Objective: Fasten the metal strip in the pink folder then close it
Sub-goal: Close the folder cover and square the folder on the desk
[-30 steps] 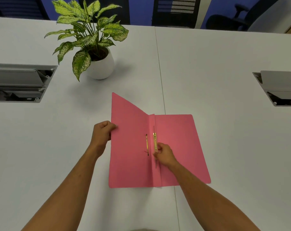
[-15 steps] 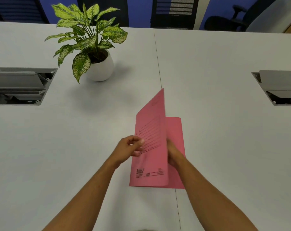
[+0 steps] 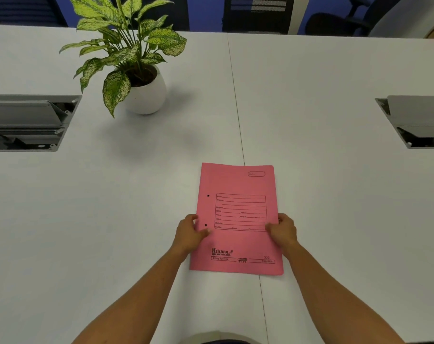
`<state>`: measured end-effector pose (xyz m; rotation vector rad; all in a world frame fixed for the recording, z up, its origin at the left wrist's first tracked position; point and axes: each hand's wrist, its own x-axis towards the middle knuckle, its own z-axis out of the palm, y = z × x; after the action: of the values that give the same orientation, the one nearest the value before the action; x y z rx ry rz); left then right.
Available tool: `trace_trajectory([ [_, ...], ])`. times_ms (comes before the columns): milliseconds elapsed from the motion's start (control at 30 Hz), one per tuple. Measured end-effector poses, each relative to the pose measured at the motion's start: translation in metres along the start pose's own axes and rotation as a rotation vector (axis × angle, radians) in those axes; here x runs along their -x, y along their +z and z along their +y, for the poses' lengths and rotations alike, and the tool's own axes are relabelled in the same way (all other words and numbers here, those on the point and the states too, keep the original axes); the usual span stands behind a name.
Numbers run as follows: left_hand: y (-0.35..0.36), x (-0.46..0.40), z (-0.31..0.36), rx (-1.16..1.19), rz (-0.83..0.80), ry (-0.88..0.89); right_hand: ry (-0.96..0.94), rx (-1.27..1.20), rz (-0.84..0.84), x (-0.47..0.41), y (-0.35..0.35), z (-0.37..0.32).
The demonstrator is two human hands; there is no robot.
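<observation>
The pink folder (image 3: 237,189) lies closed and flat on the white table (image 3: 335,194), front cover up, with a printed form and two punched holes near its left edge. My left hand (image 3: 189,234) grips the folder's left edge, thumb on the cover. My right hand (image 3: 283,230) holds the right edge the same way. The metal strip is hidden inside the folder.
A potted plant in a white pot (image 3: 146,95) stands at the back left. Grey cable boxes are sunk into the table at the far left (image 3: 29,122) and far right (image 3: 414,122). Office chairs (image 3: 335,21) stand beyond the table's far edge.
The folder was open with my right hand at the metal strip. My left hand swung the cover over to the right, and now the folder lies closed with both hands at its sides.
</observation>
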<state>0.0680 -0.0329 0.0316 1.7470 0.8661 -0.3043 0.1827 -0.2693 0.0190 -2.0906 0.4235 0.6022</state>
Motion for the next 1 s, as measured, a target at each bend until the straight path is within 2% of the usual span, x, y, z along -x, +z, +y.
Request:
trace_trajectory([
  [67,-0.002,-0.002,-0.003,0.078,0.017,-0.050,-0.083,0.106,0.055,0.005,0.007,0.001],
  [167,-0.008,-0.006,-0.008,0.221,-0.043,-0.091,-0.123,0.152,0.080,0.010,0.015,0.006],
  [367,-0.008,-0.009,-0.014,0.290,-0.105,-0.040,-0.152,0.112,0.109,0.012,0.019,0.011],
  [500,-0.020,-0.018,-0.011,0.412,-0.123,0.010,-0.194,-0.047,0.091,0.013,0.024,0.001],
  [633,-0.039,-0.036,0.001,0.419,-0.043,0.027,-0.220,-0.114,0.018,0.003,0.029,-0.021],
  [800,-0.064,-0.068,0.027,0.352,0.109,0.065,-0.345,-0.138,0.022,-0.018,0.045,-0.066],
  [1000,-0.088,-0.119,0.053,0.233,0.218,0.042,-0.411,-0.120,0.035,-0.057,0.069,-0.115],
])
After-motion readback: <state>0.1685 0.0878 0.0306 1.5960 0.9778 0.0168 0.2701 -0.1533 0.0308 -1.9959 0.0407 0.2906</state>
